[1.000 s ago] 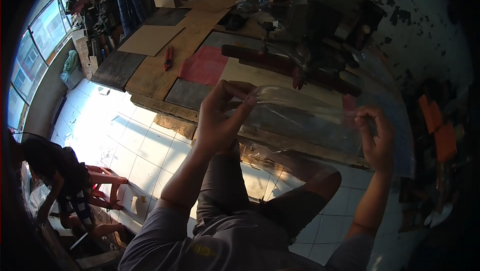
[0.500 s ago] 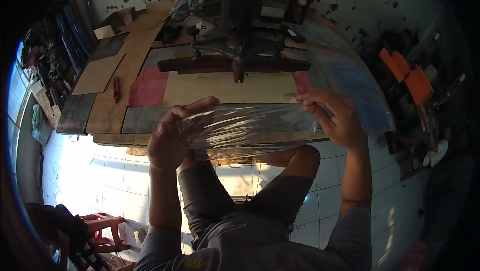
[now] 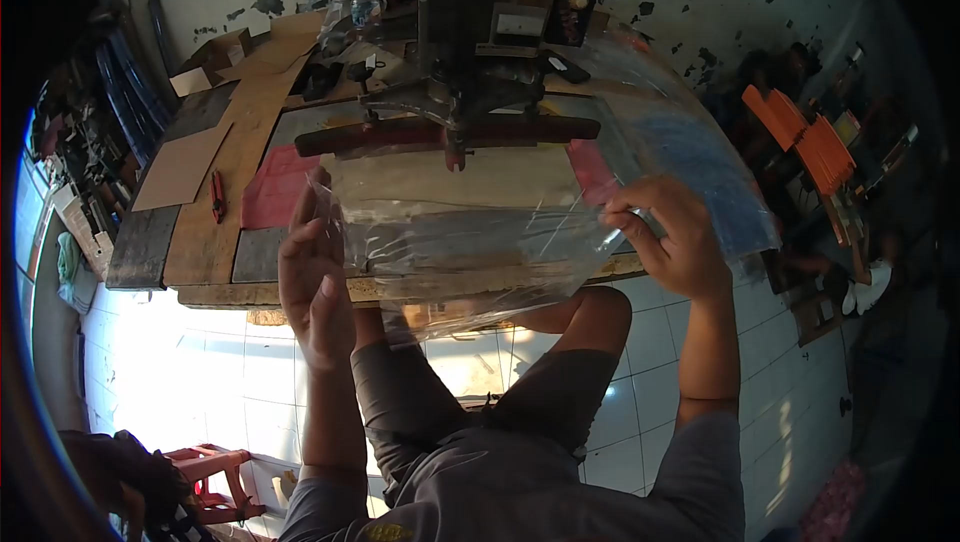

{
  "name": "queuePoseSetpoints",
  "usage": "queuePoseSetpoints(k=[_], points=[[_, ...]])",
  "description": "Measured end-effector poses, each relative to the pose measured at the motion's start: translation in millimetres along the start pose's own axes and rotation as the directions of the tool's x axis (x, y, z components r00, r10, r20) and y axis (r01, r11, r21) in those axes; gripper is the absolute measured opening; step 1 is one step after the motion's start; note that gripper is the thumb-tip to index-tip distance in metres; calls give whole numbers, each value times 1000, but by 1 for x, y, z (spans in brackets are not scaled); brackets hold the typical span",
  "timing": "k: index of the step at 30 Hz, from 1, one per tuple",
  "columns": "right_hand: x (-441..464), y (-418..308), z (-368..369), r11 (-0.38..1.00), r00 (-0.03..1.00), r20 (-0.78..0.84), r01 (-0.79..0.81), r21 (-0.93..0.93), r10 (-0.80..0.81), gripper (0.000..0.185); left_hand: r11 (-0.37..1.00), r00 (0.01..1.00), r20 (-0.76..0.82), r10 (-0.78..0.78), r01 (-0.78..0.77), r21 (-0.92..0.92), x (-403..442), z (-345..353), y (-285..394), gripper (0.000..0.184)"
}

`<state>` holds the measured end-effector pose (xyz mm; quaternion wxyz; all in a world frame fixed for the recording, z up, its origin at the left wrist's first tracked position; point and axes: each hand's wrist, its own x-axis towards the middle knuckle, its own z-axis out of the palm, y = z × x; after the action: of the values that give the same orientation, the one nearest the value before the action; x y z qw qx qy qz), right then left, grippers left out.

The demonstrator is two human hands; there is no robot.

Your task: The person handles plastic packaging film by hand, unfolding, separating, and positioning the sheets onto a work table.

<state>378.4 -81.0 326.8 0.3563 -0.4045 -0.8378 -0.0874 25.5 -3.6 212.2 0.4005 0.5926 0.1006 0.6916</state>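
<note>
A clear plastic sheet is stretched between my two hands, creased and shiny, above the table's front edge and my lap. My right hand pinches its right side between thumb and fingers. At the left side, my left hand is upright against the plastic, fingers stretched out and thumb apart. Through and behind the sheet shows a cream-coloured strip with pink pieces at its ends. Above the strip stands a dark machine with a long reddish-brown bar.
On the worn wooden table lie a red cutter and a flat brown board. A water bottle stands at the back. Blue film covers the right side. A red stool is at the lower left.
The plastic sheet has spread from a bunched, narrow band into a wider, flatter shape. My left hand has turned upright, its fingers straightening upward; my right hand keeps its pinch.
</note>
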Motion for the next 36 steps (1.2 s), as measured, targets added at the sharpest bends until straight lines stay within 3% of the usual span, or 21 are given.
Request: queuePoseSetpoints(k=[2,8,17,21,24,27,30,33,34,36], points=[[-2,0,2,999,1000,21,3,-38,-3,14,991,996,25,84,-87,105,2,6,1,52],[-4,-8,4,998,999,33,4,-66,-2,16,960,995,-36,95,-82,267,1,10,-5,55],[-4,-18,2,998,997,82,4,-67,2,15,992,997,-72,42,-33,118,-4,14,-8,56],[-10,-20,4,997,976,214,-37,-60,49,21,977,992,-113,-47,70,200,-7,21,-2,46],[-23,-11,17,984,976,201,-110,142,80,21,966,994,-93,-49,70,247,-12,25,-2,29],[-21,-18,15,982,952,303,-97,161,45,25,971,1000,21,-18,13,239,-13,34,-3,15],[-14,-31,23,953,981,170,-142,268,98,38,977,983,179,-34,-4,212,-10,51,2,10],[-13,-38,52,838,983,182,-109,534,12,53,987,951,310,-3,-47,156,-4,68,4,10],[-16,-37,59,780,966,257,-144,609,-23,59,983,946,323,-2,-57,173,-4,71,6,10],[-26,-41,79,651,973,231,-167,740,-12,58,983,967,254,27,-71,167,-7,76,1,9]])
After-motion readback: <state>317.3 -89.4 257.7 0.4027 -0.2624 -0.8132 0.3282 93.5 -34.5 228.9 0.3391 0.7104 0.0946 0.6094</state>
